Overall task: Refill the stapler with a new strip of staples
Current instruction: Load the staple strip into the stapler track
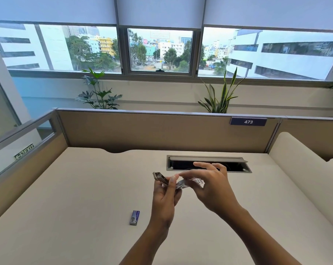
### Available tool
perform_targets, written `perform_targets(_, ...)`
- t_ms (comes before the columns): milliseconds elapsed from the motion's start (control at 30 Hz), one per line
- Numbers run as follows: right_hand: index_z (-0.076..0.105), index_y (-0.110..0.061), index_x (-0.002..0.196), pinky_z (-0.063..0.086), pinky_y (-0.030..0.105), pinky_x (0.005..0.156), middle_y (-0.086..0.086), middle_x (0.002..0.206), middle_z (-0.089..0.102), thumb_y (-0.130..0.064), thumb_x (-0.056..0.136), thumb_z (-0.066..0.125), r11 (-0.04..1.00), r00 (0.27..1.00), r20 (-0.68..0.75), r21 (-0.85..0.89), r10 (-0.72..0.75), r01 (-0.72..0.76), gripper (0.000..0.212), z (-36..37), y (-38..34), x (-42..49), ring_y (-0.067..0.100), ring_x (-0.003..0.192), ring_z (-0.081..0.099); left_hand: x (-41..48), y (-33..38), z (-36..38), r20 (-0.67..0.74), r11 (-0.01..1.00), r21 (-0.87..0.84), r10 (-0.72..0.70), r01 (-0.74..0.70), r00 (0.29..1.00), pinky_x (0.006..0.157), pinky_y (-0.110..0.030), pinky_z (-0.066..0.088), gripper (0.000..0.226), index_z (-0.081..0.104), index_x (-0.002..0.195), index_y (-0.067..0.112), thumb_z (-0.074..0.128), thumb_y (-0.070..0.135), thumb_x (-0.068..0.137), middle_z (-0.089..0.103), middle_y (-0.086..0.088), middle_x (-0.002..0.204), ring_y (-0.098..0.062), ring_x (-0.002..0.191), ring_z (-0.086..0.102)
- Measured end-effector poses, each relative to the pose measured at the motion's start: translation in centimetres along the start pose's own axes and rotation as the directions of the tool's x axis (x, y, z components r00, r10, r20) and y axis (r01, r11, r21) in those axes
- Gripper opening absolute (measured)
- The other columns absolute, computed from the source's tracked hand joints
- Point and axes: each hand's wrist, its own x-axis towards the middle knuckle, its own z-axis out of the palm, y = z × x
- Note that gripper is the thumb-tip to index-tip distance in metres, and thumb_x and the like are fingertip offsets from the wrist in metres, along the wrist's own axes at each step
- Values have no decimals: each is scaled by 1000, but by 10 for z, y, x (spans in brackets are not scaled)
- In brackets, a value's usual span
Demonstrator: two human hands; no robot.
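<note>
A small metal stapler (160, 176) is held above the beige desk (85, 188), its top cover swung open to the upper left. My left hand (166, 196) grips the stapler from below, thumb up against its side. My right hand (207, 183) comes over from the right, its thumb and forefinger pinching at the silver staple channel (188, 183). Whether a staple strip lies between those fingers I cannot tell. A small purple staple box (134, 217) lies on the desk, to the lower left of my hands.
A cable slot (238, 166) with its lid raised is set into the desk just behind my hands. Tan partition panels (142, 131) wall the desk at the back and left, with a "473" label (248, 121). Plants stand beyond, under the windows.
</note>
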Motion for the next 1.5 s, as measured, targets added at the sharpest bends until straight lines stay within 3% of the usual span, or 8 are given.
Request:
perform_targets(300,75,-40,99,30,37,91,-17,90,77,-22,84,76,1000,999,-46,-17,-21,20,23,-3,1,-1,14,119,62,0,1,-2,-4,999,31,12,-12,1000,90,-24,56,19,60,104,19,55,33,92,70,-2,105,-9,101,69)
perform_targets(500,76,-37,90,37,39,85,-11,87,78,-17,73,85,989,990,-75,-99,-116,109,28,-7,-2,-1,19,104,71,2,1,-1,4,998,59,34,-34,999,80,-18,56,13,62,100,23,55,32,94,73,4,96,-9,100,70)
perform_targets(767,70,-32,100,44,47,95,-11,93,78,-16,68,88,886,928,28,-290,-371,363,40,-13,9,0,15,109,70,-1,2,2,25,993,101,56,-58,998,88,-22,56,17,59,109,21,54,30,95,71,5,99,-7,100,69)
perform_targets(933,65,-32,105,43,44,99,-10,100,77,-16,67,89,848,894,39,-302,-446,436,47,-16,18,-1,14,110,69,-2,4,2,41,989,129,63,-68,997,91,-26,56,18,59,110,21,54,30,96,71,2,104,-10,101,69)
perform_targets(1167,50,-30,117,33,42,105,-11,104,77,-13,71,86,786,849,90,-336,-521,519,61,-21,25,-3,12,118,64,-6,6,1,116,981,141,118,-134,986,81,-18,56,27,58,105,26,55,44,85,71,13,95,-5,101,68)
perform_targets(1333,48,-28,122,30,41,106,-10,100,77,-11,69,86,712,785,166,-342,-597,614,68,-25,32,-2,14,120,63,-10,6,1,176,970,186,123,-156,977,85,-22,57,30,57,106,21,54,44,87,69,-5,105,-10,102,69)
perform_targets(1400,48,-30,123,35,39,104,-11,101,77,-15,72,84,730,789,156,-306,-594,611,64,-27,33,-2,11,117,65,-12,7,2,195,969,183,128,-164,972,82,-20,56,31,57,105,21,54,45,86,68,-5,106,-10,103,68)
perform_targets(1500,51,-36,117,42,35,98,-17,98,76,-32,87,64,832,848,67,-167,-526,529,33,-31,31,-6,3,102,70,-15,7,3,189,975,153,132,-162,973,80,-17,55,25,61,101,29,55,46,83,69,-1,103,-10,104,68)
